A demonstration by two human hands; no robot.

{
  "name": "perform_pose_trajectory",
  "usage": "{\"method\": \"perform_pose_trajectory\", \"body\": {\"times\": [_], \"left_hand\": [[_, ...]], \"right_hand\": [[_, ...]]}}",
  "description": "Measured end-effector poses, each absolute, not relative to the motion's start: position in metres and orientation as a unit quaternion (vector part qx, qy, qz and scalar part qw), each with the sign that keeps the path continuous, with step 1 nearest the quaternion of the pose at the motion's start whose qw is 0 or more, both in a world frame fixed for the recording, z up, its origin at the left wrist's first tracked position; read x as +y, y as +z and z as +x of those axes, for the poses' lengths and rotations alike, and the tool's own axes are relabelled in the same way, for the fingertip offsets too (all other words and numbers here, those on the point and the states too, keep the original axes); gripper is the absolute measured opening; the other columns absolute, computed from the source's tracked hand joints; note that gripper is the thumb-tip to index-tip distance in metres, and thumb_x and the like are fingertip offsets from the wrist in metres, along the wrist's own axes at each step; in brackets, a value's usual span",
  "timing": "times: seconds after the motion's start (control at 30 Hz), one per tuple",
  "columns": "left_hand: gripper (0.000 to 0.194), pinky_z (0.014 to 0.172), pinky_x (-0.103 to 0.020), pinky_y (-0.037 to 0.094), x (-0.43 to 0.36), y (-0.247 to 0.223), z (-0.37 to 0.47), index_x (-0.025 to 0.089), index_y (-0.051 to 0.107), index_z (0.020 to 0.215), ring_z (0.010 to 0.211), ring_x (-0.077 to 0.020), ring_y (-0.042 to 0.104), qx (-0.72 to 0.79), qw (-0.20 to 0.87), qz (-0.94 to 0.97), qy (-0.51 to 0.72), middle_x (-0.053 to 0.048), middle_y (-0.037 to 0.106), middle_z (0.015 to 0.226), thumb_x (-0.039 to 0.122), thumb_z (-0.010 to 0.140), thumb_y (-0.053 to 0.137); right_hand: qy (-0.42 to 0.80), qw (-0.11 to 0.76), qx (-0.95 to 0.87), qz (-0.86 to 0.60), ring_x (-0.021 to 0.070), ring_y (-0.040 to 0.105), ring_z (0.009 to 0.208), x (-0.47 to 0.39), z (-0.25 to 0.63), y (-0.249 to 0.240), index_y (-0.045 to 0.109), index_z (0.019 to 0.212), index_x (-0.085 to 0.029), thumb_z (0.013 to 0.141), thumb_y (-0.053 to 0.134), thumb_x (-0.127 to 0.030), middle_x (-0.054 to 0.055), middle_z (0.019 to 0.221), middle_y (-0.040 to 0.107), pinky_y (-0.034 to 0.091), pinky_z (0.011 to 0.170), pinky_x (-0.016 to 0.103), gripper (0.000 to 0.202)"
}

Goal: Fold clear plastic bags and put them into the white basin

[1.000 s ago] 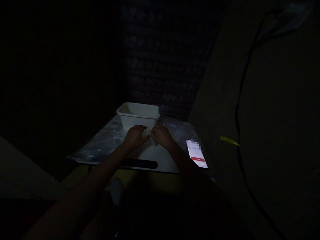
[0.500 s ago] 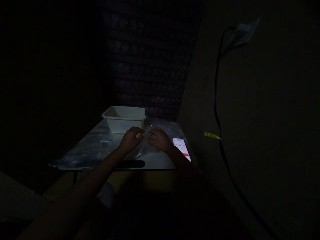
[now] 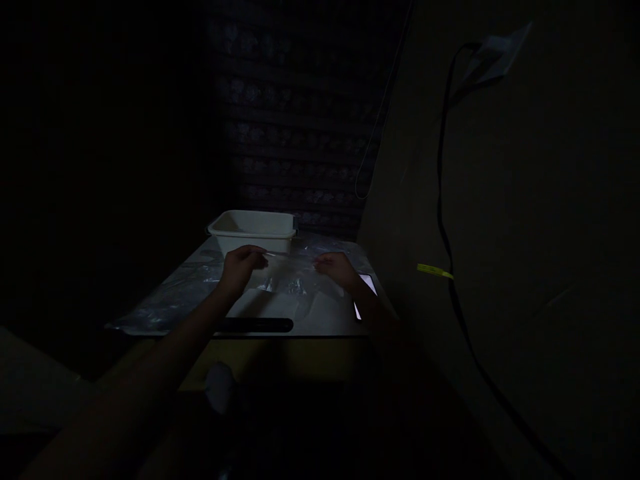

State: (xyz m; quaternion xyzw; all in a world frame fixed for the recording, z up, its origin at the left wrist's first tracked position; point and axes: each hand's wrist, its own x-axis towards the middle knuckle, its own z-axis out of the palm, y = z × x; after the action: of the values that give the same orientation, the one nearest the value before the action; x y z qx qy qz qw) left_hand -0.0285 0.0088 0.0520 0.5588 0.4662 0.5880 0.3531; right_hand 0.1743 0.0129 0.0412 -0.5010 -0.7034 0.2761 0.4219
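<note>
Between my two hands a clear plastic bag [image 3: 293, 270] is stretched just above the table, its lower part catching a few bright glints. My left hand [image 3: 241, 265] pinches one end of its upper edge, in front of the pale basin [image 3: 255, 235]. Closed on the opposite end is my right hand [image 3: 336, 268], close to the lit phone [image 3: 367, 285], which my forearm partly covers. The scene is very dark, so the bag's outline is faint.
More clear plastic sheets [image 3: 165, 303] lie over the left of the white table [image 3: 320, 320]. A black slot-like strip [image 3: 260, 325] sits at the front edge. On the right wall hangs a dark cable [image 3: 443, 200] with a yellow tag [image 3: 434, 271], running from an outlet [image 3: 497, 57].
My hands have moved apart, left hand to the left and right hand to the right, spreading the plastic bag between them. My right forearm now covers more of the phone.
</note>
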Motion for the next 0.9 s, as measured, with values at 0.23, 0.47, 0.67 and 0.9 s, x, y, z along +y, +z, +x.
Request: {"method": "perform_pose_trajectory", "body": {"times": [0.23,0.47,0.67,0.9], "left_hand": [[0.013,0.041,-0.023,0.038,0.008,0.048,-0.035,0.013,0.05,0.057,0.038,-0.0092,0.045,0.512,0.456,0.482,0.545,0.003,0.047,0.042,0.022,0.051,0.044],[0.013,0.036,-0.023,0.035,-0.004,0.033,-0.036,0.016,0.047,0.041,0.035,-0.0124,0.047,0.587,0.464,0.61,0.261,0.001,0.047,0.036,0.023,0.051,0.045],[0.025,0.047,-0.028,0.04,0.003,0.029,-0.051,0.016,0.057,0.055,0.051,-0.0207,0.055,0.649,0.137,0.728,0.173,-0.005,0.057,0.048,0.038,0.058,0.045],[0.034,0.077,-0.025,0.036,-0.001,0.013,-0.038,0.011,0.052,0.095,0.09,-0.0169,0.05,0.453,-0.021,0.875,0.168,-0.011,0.055,0.098,0.028,0.071,0.035]], "right_hand": [[0.335,0.431,-0.667,-0.507,0.0079,0.049,0.047,0.012,0.192,0.044,0.058,0.063,-0.011,0.058,0.052,-0.024,-0.001,0.054,0.056,0.04,0.048,0.021,0.015],[0.146,0.462,-0.632,-0.604,0.0138,0.055,0.068,0.036,0.186,0.021,0.052,0.092,-0.015,0.063,0.047,-0.024,0.005,0.081,0.058,0.044,0.061,0.026,0.031],[0.114,0.413,-0.701,-0.57,0.0119,0.043,0.1,0.044,0.163,0.006,0.028,0.117,-0.011,0.067,0.043,-0.017,0.011,0.114,0.043,0.037,0.078,0.022,0.052],[0.043,0.257,-0.73,-0.632,0.0139,0.049,0.09,0.024,0.18,0.009,0.055,0.091,-0.014,0.068,0.036,-0.013,0.007,0.096,0.056,0.036,0.079,0.024,0.029]]}}
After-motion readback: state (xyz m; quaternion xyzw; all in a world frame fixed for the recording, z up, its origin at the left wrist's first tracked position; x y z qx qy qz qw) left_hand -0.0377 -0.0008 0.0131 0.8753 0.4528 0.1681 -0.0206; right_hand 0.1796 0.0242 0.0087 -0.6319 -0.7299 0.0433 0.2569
